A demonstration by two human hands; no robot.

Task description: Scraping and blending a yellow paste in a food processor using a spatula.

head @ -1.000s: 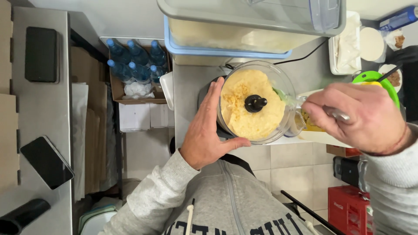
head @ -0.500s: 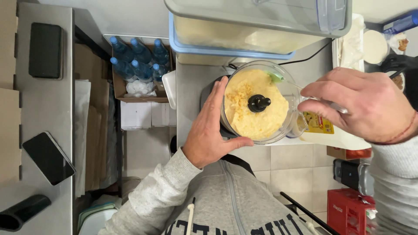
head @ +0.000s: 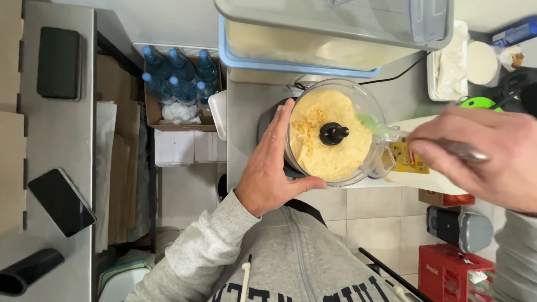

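Left hand [head: 267, 173]: palm and fingers wrapped open against the food processor bowl [head: 334, 131], at its 8 o'clock side.
Bowl: on the steel counter [head: 246, 106], full of pale yellow paste (black hub at centre).
Right hand [head: 485, 154]: at 3 o'clock, fingers closed on a metal handle [head: 456, 149], green spatula tip [head: 373, 125] over the rim.

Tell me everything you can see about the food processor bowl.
The food processor bowl is clear plastic, round, lidless and upright on a dark base at the counter's edge. Pale yellow paste fills it around a black centre knob. The left hand cups its side; the right hand holds a green-tipped utensil over its rim.
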